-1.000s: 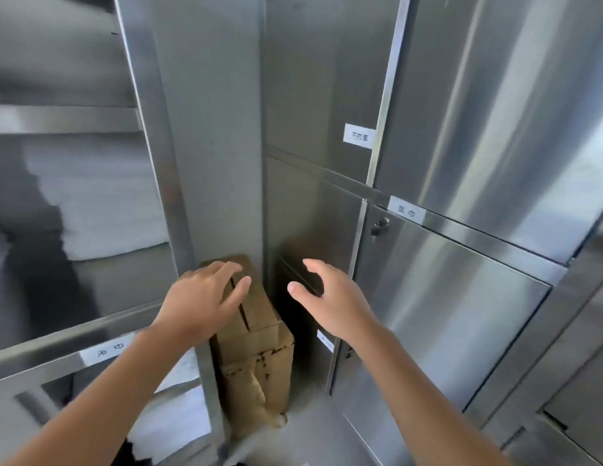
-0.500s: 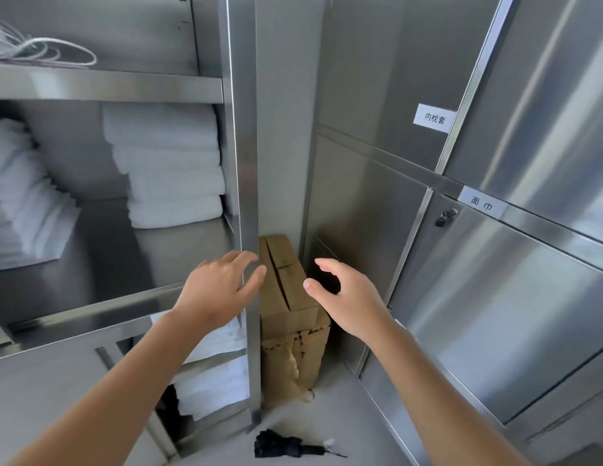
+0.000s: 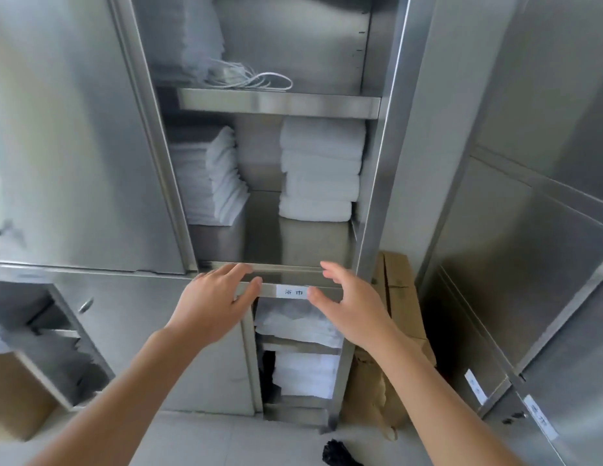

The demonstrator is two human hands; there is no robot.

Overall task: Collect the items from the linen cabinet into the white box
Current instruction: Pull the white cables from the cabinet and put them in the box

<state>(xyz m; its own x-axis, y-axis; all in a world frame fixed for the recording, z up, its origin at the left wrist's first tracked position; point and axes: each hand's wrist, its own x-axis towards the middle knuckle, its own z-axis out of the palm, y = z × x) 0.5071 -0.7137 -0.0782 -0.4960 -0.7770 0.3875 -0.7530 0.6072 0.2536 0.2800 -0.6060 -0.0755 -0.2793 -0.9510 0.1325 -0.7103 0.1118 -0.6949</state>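
The steel linen cabinet (image 3: 387, 163) stands open in front of me. On its middle shelf, a stack of folded white towels (image 3: 318, 169) rests at the right and a leaning pile of thinner white cloths (image 3: 209, 183) at the left. More white linen (image 3: 303, 324) lies on the shelves below. My left hand (image 3: 219, 301) and my right hand (image 3: 350, 304) hover side by side, open and empty, just in front of the labelled shelf edge (image 3: 291, 291). No white box is in view.
White cords (image 3: 253, 79) lie on the top shelf. A brown cardboard box (image 3: 397, 297) stands on the floor between the cabinet and the steel doors at the right (image 3: 529, 264). A black object (image 3: 337, 454) lies on the floor. An open compartment (image 3: 41, 334) is at the left.
The view has swung left from the right-hand cabinet doors to face the open cabinet. Both hands moved with it, from over the cardboard box to the shelf edge, still open.
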